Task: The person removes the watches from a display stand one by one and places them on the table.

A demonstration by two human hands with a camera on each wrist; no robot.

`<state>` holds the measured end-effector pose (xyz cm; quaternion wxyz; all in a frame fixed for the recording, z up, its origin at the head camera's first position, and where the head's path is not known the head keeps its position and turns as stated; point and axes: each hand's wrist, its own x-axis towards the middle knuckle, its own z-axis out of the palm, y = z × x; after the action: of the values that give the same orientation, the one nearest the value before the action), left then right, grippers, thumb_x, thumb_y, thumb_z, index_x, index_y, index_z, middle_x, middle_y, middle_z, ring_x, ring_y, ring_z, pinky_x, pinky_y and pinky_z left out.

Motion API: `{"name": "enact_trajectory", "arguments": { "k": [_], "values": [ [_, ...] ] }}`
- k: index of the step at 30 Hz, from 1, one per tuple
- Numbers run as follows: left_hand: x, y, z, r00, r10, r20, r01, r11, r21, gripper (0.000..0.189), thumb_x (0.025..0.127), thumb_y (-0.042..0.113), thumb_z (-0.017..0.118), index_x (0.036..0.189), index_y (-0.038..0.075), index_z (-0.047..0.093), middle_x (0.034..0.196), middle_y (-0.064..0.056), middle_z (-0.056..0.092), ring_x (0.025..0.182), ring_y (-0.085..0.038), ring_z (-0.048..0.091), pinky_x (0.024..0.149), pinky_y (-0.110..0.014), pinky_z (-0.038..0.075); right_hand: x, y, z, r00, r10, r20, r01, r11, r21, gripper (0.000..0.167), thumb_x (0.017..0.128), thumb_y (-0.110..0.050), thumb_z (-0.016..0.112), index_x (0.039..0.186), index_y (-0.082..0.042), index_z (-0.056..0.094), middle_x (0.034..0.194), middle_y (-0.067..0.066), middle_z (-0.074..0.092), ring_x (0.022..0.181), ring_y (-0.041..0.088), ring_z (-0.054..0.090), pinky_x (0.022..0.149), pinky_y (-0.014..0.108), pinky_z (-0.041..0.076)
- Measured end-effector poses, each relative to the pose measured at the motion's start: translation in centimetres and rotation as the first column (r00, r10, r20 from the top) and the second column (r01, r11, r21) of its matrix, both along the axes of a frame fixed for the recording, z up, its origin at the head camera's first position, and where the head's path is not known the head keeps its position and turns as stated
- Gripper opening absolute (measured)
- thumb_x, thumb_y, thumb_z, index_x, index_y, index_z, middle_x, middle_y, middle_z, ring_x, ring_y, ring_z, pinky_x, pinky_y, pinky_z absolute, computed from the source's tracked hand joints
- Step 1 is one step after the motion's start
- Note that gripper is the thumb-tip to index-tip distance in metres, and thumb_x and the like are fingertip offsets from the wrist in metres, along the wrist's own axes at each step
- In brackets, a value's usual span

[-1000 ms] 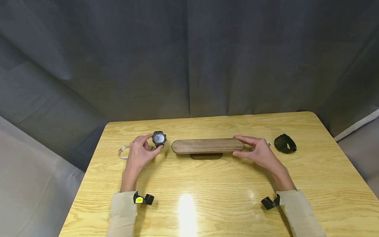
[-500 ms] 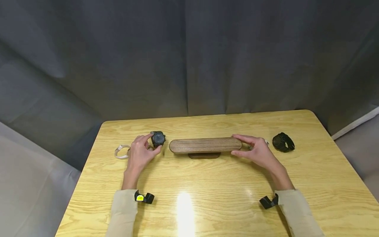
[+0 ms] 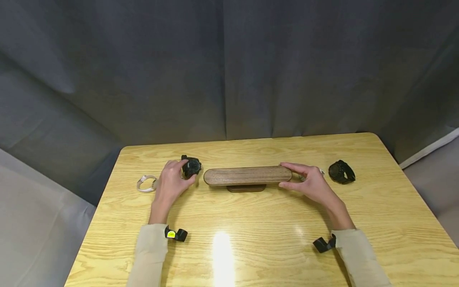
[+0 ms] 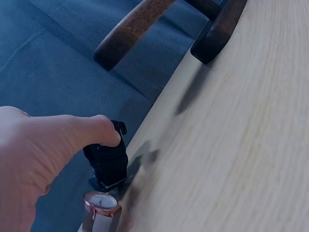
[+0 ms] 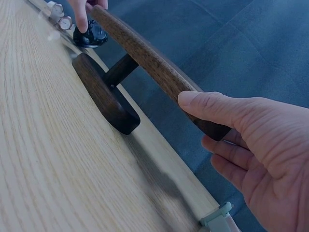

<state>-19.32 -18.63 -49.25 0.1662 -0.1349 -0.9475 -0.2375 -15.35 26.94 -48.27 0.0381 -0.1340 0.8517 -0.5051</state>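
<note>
My left hand (image 3: 170, 181) pinches a black wristwatch (image 3: 191, 166) between thumb and fingers, its dial tilted, just beyond the left end of a wooden bar stand. In the left wrist view the watch's black strap (image 4: 110, 162) hangs close over the table. The stand's rounded top bar (image 3: 247, 176) lies level on a short post above a small oblong base (image 3: 246, 189). Around the bar's right end my right hand (image 3: 315, 184) holds on, thumb on the near side and fingers beyond. No watch is on the bar.
Left of my left hand lies a white-strapped watch (image 3: 146, 184); a rose-gold-rimmed watch (image 4: 101, 208) sits beside the black one. A pale green watch strap (image 5: 218, 218) lies behind my right hand. Farther right rests another black watch (image 3: 341, 172). A dark curtain (image 3: 229, 71) hangs behind the table.
The black watch has turned in my left hand, its dial tipping away from facing up, and has moved slightly toward the stand. My right hand keeps its hold on the bar.
</note>
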Motion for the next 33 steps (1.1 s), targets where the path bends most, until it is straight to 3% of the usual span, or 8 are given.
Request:
{"name": "enact_trajectory", "arguments": {
  "k": [3,13,20,23,29,33],
  "values": [
    [-0.2,0.2,0.2,1.000,-0.019,-0.005,0.019,0.999,-0.026,0.055,0.080,0.026,0.091,0.125,-0.001,0.072,0.107,-0.019,0.073,0.104,-0.035,0.066,0.090,-0.049,0.059,0.0,0.0,-0.1,1.000,0.003,0.001,-0.003,1.000,-0.010,0.065,0.087,-0.030,0.087,0.146,-0.016,0.063,0.149,0.007,0.060,0.147,0.036,0.045,0.106,0.060,0.046],
    [-0.6,0.7,0.3,0.998,-0.064,0.001,0.063,0.992,-0.108,0.055,0.079,0.028,0.091,0.126,0.004,0.074,0.097,-0.015,0.068,0.097,-0.032,0.063,0.081,-0.047,0.059,0.0,-0.1,0.1,1.000,0.005,-0.003,-0.005,1.000,-0.006,0.065,0.088,-0.030,0.087,0.146,-0.016,0.063,0.148,0.006,0.061,0.145,0.034,0.047,0.098,0.055,0.049],
    [-1.0,0.6,0.4,0.997,-0.073,-0.002,0.071,0.974,-0.217,0.053,0.080,0.028,0.090,0.125,0.004,0.074,0.096,-0.015,0.066,0.091,-0.031,0.058,0.082,-0.045,0.056,-0.1,-0.3,-0.3,1.000,0.021,-0.008,-0.022,0.999,-0.030,0.066,0.088,-0.026,0.087,0.147,-0.011,0.062,0.148,0.008,0.060,0.145,0.036,0.047,0.111,0.064,0.042],
    [-1.2,0.5,0.6,0.997,-0.075,0.002,0.073,0.963,-0.261,0.052,0.080,0.027,0.089,0.124,0.003,0.074,0.097,-0.017,0.068,0.090,-0.032,0.057,0.081,-0.045,0.056,-0.1,-0.3,-0.4,1.000,0.020,-0.006,-0.020,0.999,-0.027,0.065,0.088,-0.027,0.087,0.147,-0.013,0.062,0.148,0.007,0.060,0.145,0.034,0.047,0.109,0.062,0.045],
    [-1.5,0.0,0.9,0.997,-0.069,0.036,0.076,0.960,-0.271,0.053,0.080,0.025,0.090,0.126,0.002,0.074,0.102,-0.020,0.071,0.092,-0.033,0.058,0.082,-0.045,0.055,0.0,-0.4,-0.1,1.000,0.012,0.000,-0.012,1.000,-0.016,0.065,0.088,-0.031,0.087,0.147,-0.018,0.062,0.149,0.005,0.060,0.145,0.032,0.048,0.092,0.051,0.048],
    [-1.5,0.0,1.0,0.996,-0.067,0.066,0.081,0.967,-0.241,0.055,0.081,0.024,0.089,0.129,0.002,0.072,0.106,-0.021,0.071,0.095,-0.034,0.059,0.085,-0.047,0.055,0.1,-0.2,-0.1,1.000,0.007,0.003,-0.007,1.000,-0.018,0.067,0.087,-0.032,0.087,0.147,-0.014,0.062,0.149,0.006,0.060,0.145,0.033,0.047,0.095,0.052,0.048]
  ]
}}
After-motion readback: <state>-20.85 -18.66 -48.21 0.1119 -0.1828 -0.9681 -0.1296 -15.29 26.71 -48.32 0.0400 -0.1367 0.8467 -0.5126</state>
